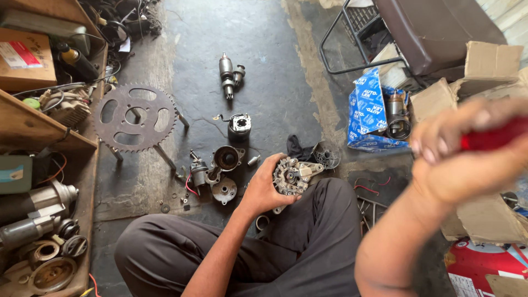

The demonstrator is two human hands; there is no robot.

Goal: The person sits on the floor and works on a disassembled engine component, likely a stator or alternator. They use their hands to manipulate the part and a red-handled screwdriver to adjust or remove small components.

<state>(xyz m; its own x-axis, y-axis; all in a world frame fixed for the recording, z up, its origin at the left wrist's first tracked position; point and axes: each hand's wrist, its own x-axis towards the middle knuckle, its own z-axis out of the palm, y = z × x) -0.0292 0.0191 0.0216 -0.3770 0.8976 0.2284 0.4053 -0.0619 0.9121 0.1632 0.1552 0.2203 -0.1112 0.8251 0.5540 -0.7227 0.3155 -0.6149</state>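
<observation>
Metal rectifier plate (291,176), one; two hands (264,190).

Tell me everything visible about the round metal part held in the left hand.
The round metal part is a grey, worn-looking disc-shaped assembly with a ring of small plates and tabs around its rim and a paler bracket on its right side. It looks like bare, grimy metal. The left hand grips it from the left and below, its face turned up toward the camera. It is held above the person's knee, near the parts scattered on the dark floor. Finer detail is too small to tell.
</observation>
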